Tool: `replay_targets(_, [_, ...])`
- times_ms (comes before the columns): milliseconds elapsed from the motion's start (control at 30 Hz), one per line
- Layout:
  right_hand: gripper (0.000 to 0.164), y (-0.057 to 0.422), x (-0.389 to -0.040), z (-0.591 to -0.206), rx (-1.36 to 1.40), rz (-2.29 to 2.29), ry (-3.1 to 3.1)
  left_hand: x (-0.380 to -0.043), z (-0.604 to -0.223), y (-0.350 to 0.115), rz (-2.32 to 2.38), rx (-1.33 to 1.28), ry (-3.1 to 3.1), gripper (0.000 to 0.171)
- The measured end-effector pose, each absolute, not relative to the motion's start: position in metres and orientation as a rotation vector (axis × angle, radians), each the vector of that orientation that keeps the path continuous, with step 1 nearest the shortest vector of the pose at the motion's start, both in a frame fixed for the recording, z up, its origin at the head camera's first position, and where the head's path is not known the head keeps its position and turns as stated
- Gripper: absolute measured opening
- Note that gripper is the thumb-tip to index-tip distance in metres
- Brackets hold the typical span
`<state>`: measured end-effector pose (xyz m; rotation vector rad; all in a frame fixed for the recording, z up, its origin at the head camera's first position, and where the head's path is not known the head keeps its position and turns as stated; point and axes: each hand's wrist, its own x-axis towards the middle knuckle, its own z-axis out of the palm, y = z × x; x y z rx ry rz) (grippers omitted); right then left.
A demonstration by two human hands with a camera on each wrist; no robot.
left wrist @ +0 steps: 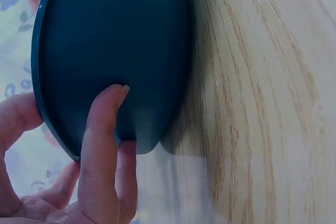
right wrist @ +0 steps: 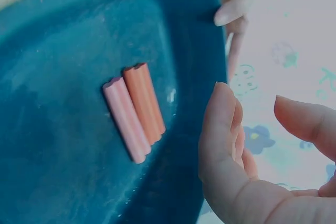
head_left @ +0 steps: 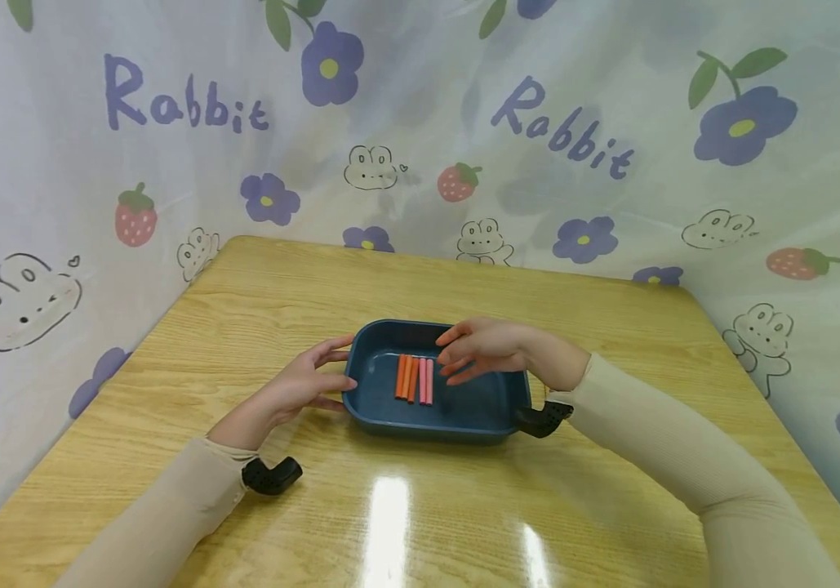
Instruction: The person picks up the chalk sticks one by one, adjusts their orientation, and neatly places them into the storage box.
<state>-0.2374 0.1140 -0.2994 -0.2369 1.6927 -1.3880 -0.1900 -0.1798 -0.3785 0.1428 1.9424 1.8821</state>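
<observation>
A dark blue rectangular tray (head_left: pixel 474 408) with rounded corners and raised walls stands on the wooden table. Side by side on its floor lie short orange sticks (head_left: pixel 405 378) and pink sticks (head_left: pixel 426 382), shown closer in the right wrist view. My left hand (head_left: pixel 295 385) holds the tray's left end, thumb over the rim and fingers against the outer wall, as the left wrist view shows. Over the tray's right half hovers my right hand (head_left: pixel 496 349), fingers loosely bent and thumb apart, with nothing in them. It is just right of the pink sticks.
The wooden table (head_left: pixel 302 294) extends around the tray on all sides. Behind it hangs a white cloth (head_left: pixel 420 106) printed with rabbits, flowers and strawberries. Black wrist devices sit at the left cuff (head_left: pixel 271 475) and the right cuff (head_left: pixel 543 420).
</observation>
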Motion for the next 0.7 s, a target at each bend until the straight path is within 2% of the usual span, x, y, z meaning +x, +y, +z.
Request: replay_targets(700, [0.051,0.190,-0.216,-0.298,-0.225,-1.528,1.795,-0.190,-0.379,-0.180,1.871,0.139,1.957,0.075])
